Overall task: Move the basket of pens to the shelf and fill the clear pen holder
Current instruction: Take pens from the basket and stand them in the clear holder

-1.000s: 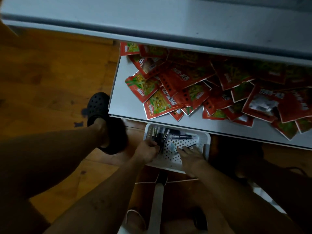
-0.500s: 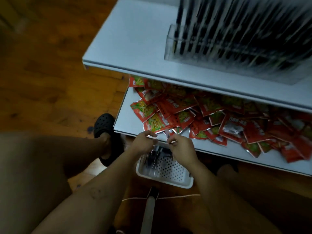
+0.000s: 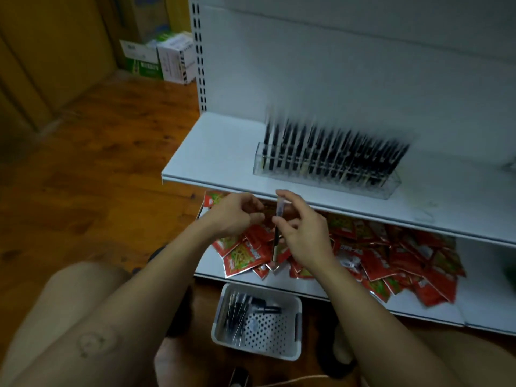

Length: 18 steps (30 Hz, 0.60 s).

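A white perforated basket (image 3: 293, 344) sits on the wooden floor below the shelf, with several black pens (image 3: 237, 311) lying in its left half. On the upper white shelf (image 3: 220, 152) stands the clear pen holder (image 3: 326, 178), packed with several upright black pens. My right hand (image 3: 303, 227) pinches one pen (image 3: 277, 233) upright in front of the shelf edge. My left hand (image 3: 234, 215) hovers close beside it with fingers curled; whether it holds anything is unclear.
Several red snack packets (image 3: 391, 255) cover the lower shelf. Cardboard boxes (image 3: 159, 58) stand on the floor at the back left. A slotted shelf upright (image 3: 198, 51) rises at the shelf's left end. My knees frame the basket.
Both hands rose from the basket to the height of the upper shelf's edge, the right one bringing a pen. The view tilted up, revealing the holder and back wall.
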Each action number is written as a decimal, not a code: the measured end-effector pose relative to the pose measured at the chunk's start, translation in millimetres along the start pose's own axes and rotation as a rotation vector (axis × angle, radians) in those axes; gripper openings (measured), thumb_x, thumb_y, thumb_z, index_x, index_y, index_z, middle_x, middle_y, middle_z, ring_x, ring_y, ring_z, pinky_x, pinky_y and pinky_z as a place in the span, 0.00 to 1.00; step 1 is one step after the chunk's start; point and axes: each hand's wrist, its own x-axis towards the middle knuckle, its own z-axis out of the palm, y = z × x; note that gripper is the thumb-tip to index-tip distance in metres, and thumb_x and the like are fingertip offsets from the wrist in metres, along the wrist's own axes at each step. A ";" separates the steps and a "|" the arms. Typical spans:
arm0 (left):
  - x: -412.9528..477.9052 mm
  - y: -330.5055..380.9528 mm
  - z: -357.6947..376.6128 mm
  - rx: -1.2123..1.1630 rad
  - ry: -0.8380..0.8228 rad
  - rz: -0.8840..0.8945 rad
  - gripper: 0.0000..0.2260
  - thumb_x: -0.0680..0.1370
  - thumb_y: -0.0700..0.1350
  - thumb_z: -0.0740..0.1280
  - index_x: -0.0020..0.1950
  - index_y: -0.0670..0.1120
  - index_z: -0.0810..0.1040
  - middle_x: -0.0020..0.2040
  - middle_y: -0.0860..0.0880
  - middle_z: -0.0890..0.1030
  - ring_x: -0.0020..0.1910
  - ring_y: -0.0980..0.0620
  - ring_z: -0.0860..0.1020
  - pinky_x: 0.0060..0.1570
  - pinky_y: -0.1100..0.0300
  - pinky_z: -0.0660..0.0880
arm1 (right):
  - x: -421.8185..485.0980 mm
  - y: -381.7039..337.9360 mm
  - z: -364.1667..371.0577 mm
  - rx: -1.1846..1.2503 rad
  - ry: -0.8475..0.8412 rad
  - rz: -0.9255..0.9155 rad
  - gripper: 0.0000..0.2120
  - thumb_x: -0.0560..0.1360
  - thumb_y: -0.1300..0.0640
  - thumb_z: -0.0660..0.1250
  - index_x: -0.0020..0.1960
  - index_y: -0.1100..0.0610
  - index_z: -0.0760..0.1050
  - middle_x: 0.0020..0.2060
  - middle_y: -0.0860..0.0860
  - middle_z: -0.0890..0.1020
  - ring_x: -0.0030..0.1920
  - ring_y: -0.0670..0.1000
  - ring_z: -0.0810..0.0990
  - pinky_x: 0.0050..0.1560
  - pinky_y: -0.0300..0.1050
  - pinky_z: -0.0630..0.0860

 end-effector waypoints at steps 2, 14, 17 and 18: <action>0.3 11.1 -13.9 0.032 0.044 0.022 0.08 0.77 0.51 0.68 0.55 0.52 0.78 0.50 0.52 0.82 0.45 0.55 0.79 0.40 0.63 0.73 | 8.8 -14.2 -7.7 -0.006 0.048 -0.057 0.20 0.74 0.60 0.72 0.62 0.44 0.76 0.43 0.43 0.80 0.35 0.43 0.81 0.39 0.36 0.78; 54.4 26.3 -45.0 0.111 0.183 0.013 0.14 0.77 0.57 0.66 0.44 0.47 0.79 0.41 0.49 0.82 0.42 0.51 0.80 0.40 0.58 0.75 | 88.6 -62.2 -48.1 0.210 0.437 -0.284 0.14 0.74 0.60 0.72 0.56 0.49 0.75 0.44 0.43 0.80 0.40 0.43 0.83 0.47 0.44 0.82; 74.6 27.9 -54.1 0.091 0.188 -0.027 0.16 0.78 0.57 0.64 0.44 0.46 0.79 0.41 0.48 0.83 0.43 0.51 0.81 0.39 0.59 0.74 | 103.5 -62.3 -47.8 0.220 0.465 -0.314 0.13 0.74 0.61 0.71 0.55 0.49 0.73 0.45 0.47 0.80 0.41 0.46 0.83 0.46 0.51 0.82; 81.0 28.4 -56.5 0.074 0.201 -0.040 0.16 0.78 0.57 0.64 0.44 0.45 0.79 0.42 0.48 0.83 0.43 0.50 0.81 0.38 0.59 0.74 | 109.0 -63.3 -47.4 0.209 0.466 -0.332 0.13 0.74 0.61 0.70 0.55 0.50 0.73 0.45 0.46 0.80 0.42 0.45 0.82 0.46 0.49 0.82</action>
